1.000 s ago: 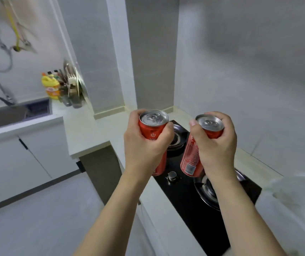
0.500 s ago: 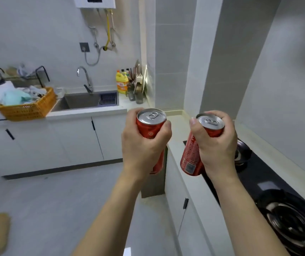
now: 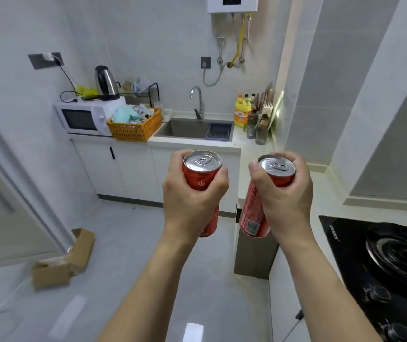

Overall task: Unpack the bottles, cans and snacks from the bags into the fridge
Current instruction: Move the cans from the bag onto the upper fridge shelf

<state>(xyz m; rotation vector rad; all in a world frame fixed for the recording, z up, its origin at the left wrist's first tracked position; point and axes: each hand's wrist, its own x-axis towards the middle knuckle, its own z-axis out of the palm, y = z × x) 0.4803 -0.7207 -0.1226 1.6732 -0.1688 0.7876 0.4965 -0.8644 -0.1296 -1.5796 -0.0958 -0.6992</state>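
The left hand (image 3: 192, 201) wraps a red can (image 3: 201, 183) around its middle, thumb across the front and fingers (image 3: 222, 175) curled round the far side, so the can stands upright with its pull-tab lid facing up. The right hand (image 3: 283, 193) grips a second red can (image 3: 259, 206) near the top; its fingers (image 3: 293, 160) close over the rim and the thumb presses the near side. That high grip lets the body hang below the palm, tilted with its base towards the left can.

Both cans are held in the air in front of the sink (image 3: 187, 129), nearer the camera than it, level with each other and close together but not touching. One in each hand probably halves the trips, and keeping the lids up suits setting them down on a shelf.

No fridge and no bag is in view, so both cans seem to be mid-carry. The stove (image 3: 345, 243) lies to the right of the sink, and a cardboard box (image 3: 61, 265) sits on the floor to its left.
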